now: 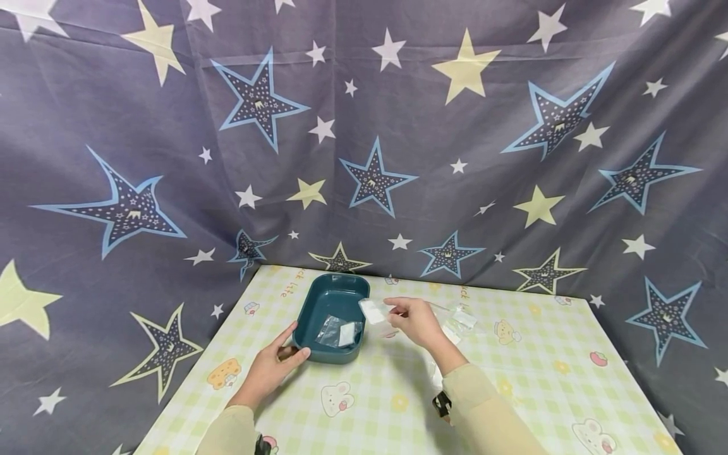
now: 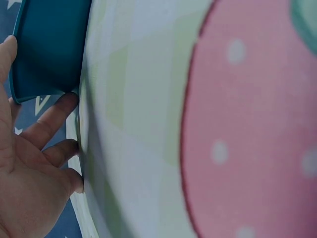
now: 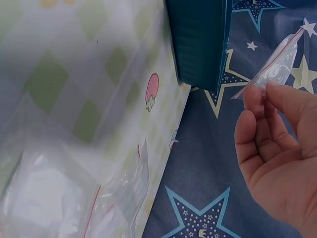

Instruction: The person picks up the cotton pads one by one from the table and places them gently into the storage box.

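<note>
— Two hands are seen over the desk. How is each engaged?

— The left hand is laid against the near left corner of a teal tray, with the thumb along its rim and the fingers straight; nothing is gripped. In the left wrist view only the tray's outer wall and a few fingers can be made out, most of the frame being taken up by a blurred pink patch of the checked cloth.

— And the right hand?

— The right hand is held just right of the tray, above the desk, and a small clear bag is pinched between thumb and fingertips. In the right wrist view the bag is partly cut off at the top edge.

— What is inside it?

— Something white is seen, but it cannot be identified. Another bag is lying inside the tray, and more bags are piled behind the right hand, partly hidden by it; their number cannot be told. Both forearms are cut off at the bottom edge.
</note>
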Demonstrator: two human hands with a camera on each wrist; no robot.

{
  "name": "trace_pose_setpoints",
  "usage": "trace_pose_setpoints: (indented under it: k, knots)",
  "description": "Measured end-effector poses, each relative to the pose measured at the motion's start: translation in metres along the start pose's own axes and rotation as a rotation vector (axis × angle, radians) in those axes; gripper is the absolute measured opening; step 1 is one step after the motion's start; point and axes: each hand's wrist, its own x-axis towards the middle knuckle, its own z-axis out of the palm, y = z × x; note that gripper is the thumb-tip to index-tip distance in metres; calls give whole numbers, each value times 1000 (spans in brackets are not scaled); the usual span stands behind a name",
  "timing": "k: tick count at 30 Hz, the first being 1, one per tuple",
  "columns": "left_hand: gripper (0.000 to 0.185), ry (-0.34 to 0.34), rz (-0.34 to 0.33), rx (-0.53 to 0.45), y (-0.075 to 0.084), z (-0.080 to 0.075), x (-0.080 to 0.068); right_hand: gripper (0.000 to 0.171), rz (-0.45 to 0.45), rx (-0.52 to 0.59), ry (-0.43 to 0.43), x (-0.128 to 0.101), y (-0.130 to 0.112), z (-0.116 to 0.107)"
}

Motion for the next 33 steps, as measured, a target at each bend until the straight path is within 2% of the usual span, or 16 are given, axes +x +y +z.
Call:
trace_pose_setpoints:
  k: [12,19,33]
  knots:
    - [92,4,-7,12,0,0,-2,38,22,103,-70,2,-11,22]
    - [93,8,4,15,-1,0,-2,36,-17,54,-81,4,-19,37]
    - [93,5,15,-5,-1,1,-1,34,-14,64,-91,10,-27,54]
